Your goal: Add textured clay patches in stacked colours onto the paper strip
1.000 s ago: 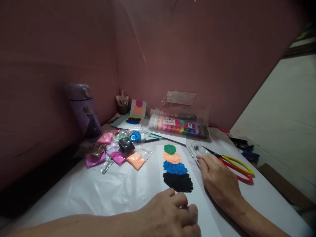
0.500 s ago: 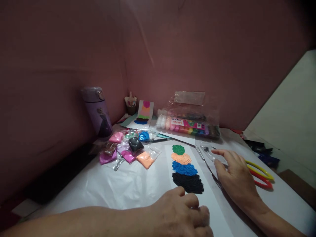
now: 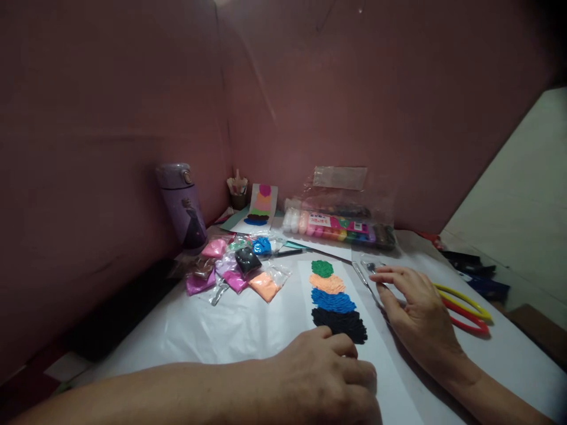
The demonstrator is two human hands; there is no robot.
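Observation:
A white paper strip (image 3: 387,378) bears textured clay bands: green (image 3: 322,268), orange (image 3: 326,284), blue (image 3: 333,300) and black (image 3: 339,324). My left hand (image 3: 330,375) rests over the strip just below the black band; its fingers curl under and the tips are hidden. Off to the strip's right, my right hand (image 3: 416,304) has its fingers stretched forward, a gap showing between thumb and index finger. Its fingertips are at a clear plastic wrapper (image 3: 365,263) with a small black lump (image 3: 371,267). A thin metal tool (image 3: 364,279) lies beside that hand.
Left of the strip lie several clay packets (image 3: 234,265). Behind stand a purple bottle (image 3: 181,206), a small cup (image 3: 238,195), a card with coloured bands (image 3: 261,206) and a clay pack (image 3: 336,227). Yellow-handled (image 3: 469,301) and red-handled (image 3: 469,321) items lie at right.
My right hand has shifted slightly left, its fingertips closer to the black lump. My left hand stays nearly in place. The whole view has tilted a little.

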